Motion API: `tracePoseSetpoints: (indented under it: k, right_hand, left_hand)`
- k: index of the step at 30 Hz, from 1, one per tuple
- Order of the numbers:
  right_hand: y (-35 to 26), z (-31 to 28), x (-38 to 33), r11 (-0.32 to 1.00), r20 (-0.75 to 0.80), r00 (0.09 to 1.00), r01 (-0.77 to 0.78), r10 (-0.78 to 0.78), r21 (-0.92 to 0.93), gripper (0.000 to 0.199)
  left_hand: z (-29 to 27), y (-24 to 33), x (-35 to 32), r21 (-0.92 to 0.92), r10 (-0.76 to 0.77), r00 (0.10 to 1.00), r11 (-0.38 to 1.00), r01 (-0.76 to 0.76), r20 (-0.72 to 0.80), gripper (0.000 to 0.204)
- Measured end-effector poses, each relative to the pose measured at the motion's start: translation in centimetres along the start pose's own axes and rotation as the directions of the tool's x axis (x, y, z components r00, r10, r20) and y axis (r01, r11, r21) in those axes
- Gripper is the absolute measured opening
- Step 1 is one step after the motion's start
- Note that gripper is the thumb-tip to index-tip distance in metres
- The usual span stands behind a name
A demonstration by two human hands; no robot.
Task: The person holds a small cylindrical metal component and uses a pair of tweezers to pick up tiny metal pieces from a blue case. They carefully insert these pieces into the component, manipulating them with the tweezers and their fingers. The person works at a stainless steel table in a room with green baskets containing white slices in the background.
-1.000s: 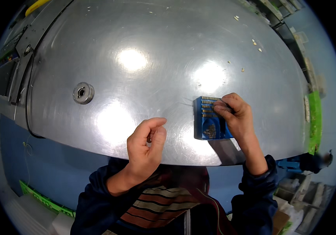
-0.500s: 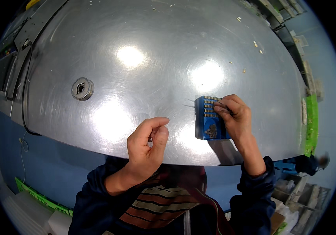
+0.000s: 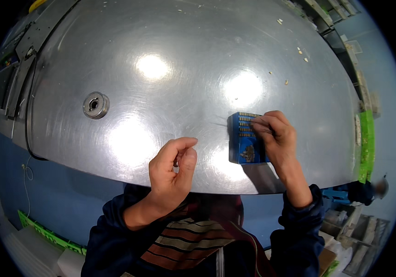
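A blue box lies on the metal table, right of centre. Rows of small brass-coloured pieces fill its far part, and a rounded hollow near me holds a heap of small grey pieces. Over the box's right side, my right hand pinches with thumb and fingers at the rows; whatever sits between the fingertips is too small to make out. To the left of the box, my left hand hovers by the table's near edge, loosely curled, index fingertip and thumb apart. Nothing shows in it.
A round metal piece with a central hole stands on the table's left side. Pale crumbs are scattered at the far right. A dark cable follows the left edge. Beyond the right edge is a bright green strip.
The table and everything on it shift very slightly left in the picture. Both hands keep almost the same pose, the right one still pinching over the box.
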State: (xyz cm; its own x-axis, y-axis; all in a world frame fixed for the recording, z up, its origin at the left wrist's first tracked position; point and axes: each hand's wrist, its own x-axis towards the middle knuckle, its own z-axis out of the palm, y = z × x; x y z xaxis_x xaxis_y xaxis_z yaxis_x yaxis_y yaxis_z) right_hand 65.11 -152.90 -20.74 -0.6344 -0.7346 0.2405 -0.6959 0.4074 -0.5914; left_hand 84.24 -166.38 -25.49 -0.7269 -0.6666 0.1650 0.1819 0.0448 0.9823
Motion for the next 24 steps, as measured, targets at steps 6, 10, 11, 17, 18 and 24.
tracePoseSetpoints:
  k: [6, 10, 11, 17, 18, 24]
  right_hand:
    - [-3.7, -1.1, -1.7, 0.984, 0.036, 0.997, -0.070, 0.065, 0.163, 0.008]
    - [-5.4, -1.3, -2.9, 0.973, 0.052, 0.997, -0.058, 0.048, 0.223, 0.008]
    - [-5.6, -1.2, -3.1, 0.975, 0.042, 0.999, -0.035, 0.026, 0.220, 0.009]
    - [-5.6, -1.0, -4.3, 0.957, -0.012, 1.000, 0.001, 0.003, 0.290, 0.011]
    - [-5.4, -0.9, -4.6, 0.934, -0.023, 0.998, -0.051, 0.063, 0.353, 0.011]
    - [-4.7, -0.8, -6.2, 0.856, -0.011, 0.974, -0.193, 0.226, 0.479, 0.012]
  left_hand:
    - [1.0, 1.3, 0.6, -0.142, -0.152, 0.983, 0.976, 0.166, 0.104, 0.022]
    - [3.1, 2.6, 1.4, -0.313, -0.231, 0.889, 0.876, 0.367, 0.396, 0.025]
    - [3.5, 2.8, 1.5, -0.332, -0.262, 0.868, 0.846, 0.417, 0.423, 0.024]
    - [4.3, 1.9, 1.5, -0.464, -0.341, 0.756, 0.628, 0.625, 0.558, 0.018]
    - [4.4, 1.9, 1.5, -0.474, -0.351, 0.749, 0.605, 0.640, 0.562, 0.016]
    - [4.6, 1.2, 1.4, -0.542, -0.277, 0.751, 0.550, 0.635, 0.599, 0.011]
